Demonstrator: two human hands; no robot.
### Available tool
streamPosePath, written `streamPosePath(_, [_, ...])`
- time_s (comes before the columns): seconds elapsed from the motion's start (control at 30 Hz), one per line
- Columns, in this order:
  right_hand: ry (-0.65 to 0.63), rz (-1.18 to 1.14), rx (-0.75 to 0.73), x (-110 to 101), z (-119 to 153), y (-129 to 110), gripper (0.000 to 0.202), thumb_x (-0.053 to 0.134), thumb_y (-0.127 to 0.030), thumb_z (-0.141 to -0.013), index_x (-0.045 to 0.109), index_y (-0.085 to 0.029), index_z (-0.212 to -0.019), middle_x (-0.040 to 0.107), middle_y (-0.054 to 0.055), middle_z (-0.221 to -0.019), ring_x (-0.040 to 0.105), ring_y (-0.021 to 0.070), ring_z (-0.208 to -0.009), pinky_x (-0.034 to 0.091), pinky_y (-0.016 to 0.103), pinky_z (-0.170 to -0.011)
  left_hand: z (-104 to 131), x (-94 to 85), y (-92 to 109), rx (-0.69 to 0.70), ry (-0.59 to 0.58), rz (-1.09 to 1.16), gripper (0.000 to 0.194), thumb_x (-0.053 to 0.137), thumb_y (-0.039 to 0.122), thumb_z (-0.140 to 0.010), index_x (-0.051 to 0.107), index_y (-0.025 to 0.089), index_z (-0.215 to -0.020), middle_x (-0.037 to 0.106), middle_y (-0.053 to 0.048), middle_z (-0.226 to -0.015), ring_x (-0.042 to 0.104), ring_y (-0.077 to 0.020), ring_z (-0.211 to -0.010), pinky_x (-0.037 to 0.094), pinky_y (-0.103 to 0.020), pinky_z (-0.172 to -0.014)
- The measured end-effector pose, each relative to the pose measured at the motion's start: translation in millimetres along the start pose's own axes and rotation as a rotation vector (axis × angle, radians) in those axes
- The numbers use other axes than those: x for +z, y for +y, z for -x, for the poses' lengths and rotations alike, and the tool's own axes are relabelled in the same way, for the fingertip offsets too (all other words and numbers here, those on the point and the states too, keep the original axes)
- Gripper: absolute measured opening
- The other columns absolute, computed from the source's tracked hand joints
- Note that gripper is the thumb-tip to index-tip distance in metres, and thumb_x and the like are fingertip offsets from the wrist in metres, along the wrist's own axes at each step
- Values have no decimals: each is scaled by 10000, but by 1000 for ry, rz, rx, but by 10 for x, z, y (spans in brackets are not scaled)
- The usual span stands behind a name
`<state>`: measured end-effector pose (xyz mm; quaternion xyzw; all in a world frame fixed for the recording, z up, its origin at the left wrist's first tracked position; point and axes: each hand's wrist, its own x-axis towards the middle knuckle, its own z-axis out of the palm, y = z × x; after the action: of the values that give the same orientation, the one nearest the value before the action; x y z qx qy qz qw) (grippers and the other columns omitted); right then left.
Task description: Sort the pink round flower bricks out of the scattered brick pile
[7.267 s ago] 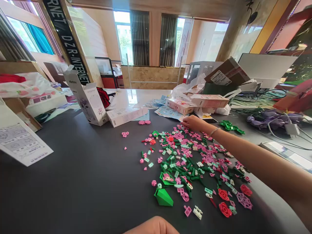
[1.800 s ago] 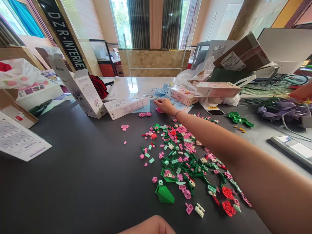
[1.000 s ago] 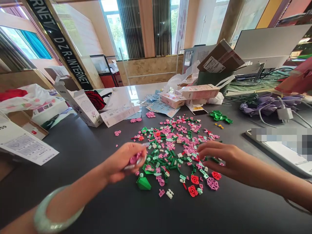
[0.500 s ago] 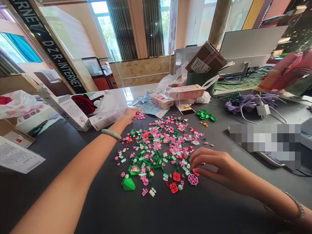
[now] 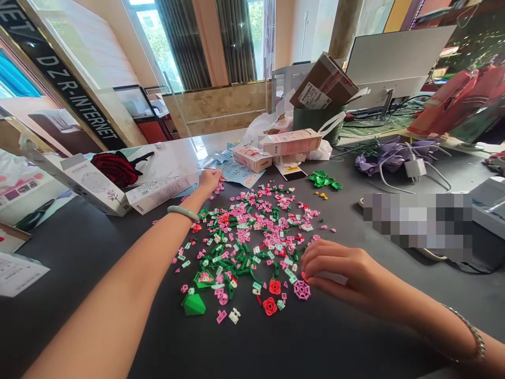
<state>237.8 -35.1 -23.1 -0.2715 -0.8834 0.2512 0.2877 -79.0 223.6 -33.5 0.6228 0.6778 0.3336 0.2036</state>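
Small toy building-block pieces (image 5: 244,231), mostly pink, green and pale mint, lie scattered over the dark table. At the far left of the pile, my left hand (image 5: 211,180) is closed and low over pink pieces. Its fingertips are hidden, so what they grip cannot be seen. My right hand (image 5: 335,266) rests at the pile's right edge, fingers loosely curved and the thumb apart, holding nothing I can see. By its fingertips lie a red piece, partly covered, and a pink web-shaped piece (image 5: 302,290). Two red flower pieces (image 5: 270,306) and a green angular piece (image 5: 194,304) lie nearer me.
Green leaf pieces (image 5: 325,179) and small yellow pieces (image 5: 321,195) sit beyond the pile. Behind are pink boxes (image 5: 292,143) and a blue sheet (image 5: 240,173). White boxes (image 5: 160,193) stand left; a white charger with cable (image 5: 415,168) lies right.
The view has shifted, so most things appear farther left. Some pink pieces now show left of my left forearm. My left hand looks more closed; my right hand stays by the pile's edge.
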Motion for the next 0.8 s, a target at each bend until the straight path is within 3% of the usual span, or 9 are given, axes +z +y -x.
streamPosePath(0.47, [-14,39,-14,-2,19,1,152,471,-186,-972,599,-182,-890,631,48,-862,588,165,-855,472,357,-897,-99,83,-40,196,95,-479,328,566,365,-915,572,173,-1181,592,-86,-1191,605,-216,-1009,523,-425,-851])
streamPosePath(0.8, [-55,-4,15,15,18,23,163,456,-191,-978,591,-168,-890,618,59,-854,558,172,-844,468,368,-863,-149,124,-103,299,75,-656,336,570,361,-914,565,167,-1188,596,-86,-1179,611,-211,-991,529,-421,-837])
